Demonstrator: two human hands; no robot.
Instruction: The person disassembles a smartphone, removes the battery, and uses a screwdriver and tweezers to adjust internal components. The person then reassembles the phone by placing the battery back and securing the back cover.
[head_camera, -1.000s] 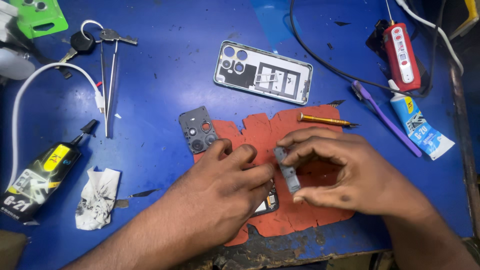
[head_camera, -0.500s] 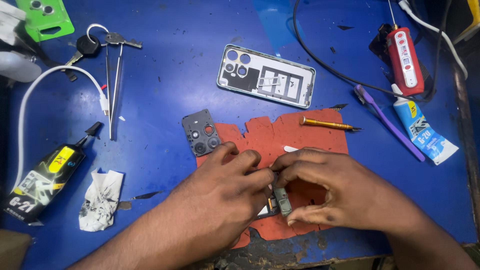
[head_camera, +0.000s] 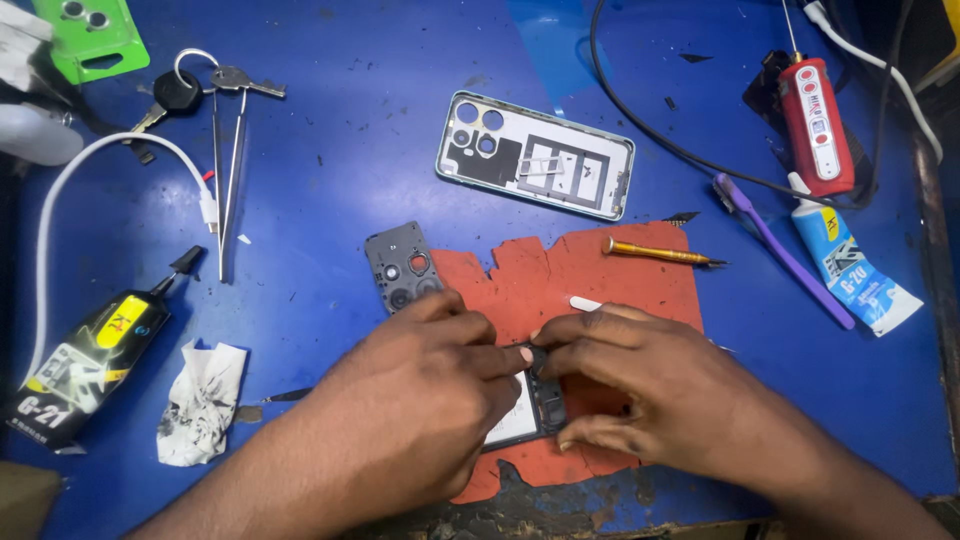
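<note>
Red silicone mat (head_camera: 600, 280) is your landmark: the opened phone (head_camera: 525, 415) lies on its lower middle, mostly hidden beneath your two hands, with only a pale strip and a dark inner edge showing between them. Your left hand (head_camera: 420, 400) lies over the phone's left part, its fingertips pinched against a small dark part (head_camera: 530, 355) at the phone's upper edge; your right hand (head_camera: 650, 400) meets it from the other side, fingers closed on that same part and thumb curled low against the phone's side. Because both hands press at one tiny spot, a slip could bend the piece or flick it off the mat onto the blue table (head_camera: 350, 180), where it could be hard to find. The yellow screwdriver (head_camera: 655, 252) at the mat's upper right and the dark camera cover (head_camera: 400, 268) at its upper left edge lie close enough that a jerk could knock them away.
</note>
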